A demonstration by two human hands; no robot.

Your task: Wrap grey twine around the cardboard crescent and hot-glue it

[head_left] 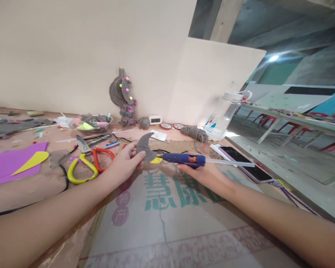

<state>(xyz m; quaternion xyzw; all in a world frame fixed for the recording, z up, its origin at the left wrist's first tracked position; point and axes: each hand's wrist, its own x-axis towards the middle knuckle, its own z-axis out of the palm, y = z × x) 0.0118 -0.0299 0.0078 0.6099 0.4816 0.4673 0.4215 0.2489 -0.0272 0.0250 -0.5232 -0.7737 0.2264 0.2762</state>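
My left hand pinches a grey crescent that looks wrapped in yarn, its tip curving upward. A blue hot glue gun lies in my right hand, whose fingers are mostly hidden beneath it. Its nozzle meets or nearly meets the crescent's lower right end; I cannot tell if they touch. A clear glue stick juts from the gun's back. Just under the crescent's end shows a small yellow piece. Both hands are above a printed plastic-covered board.
Left of my hands lie scissors with yellow and red handles and purple sheets. Behind are a bowl of craft bits, a yarn bundle, a small clock and a water bottle. A phone lies at right.
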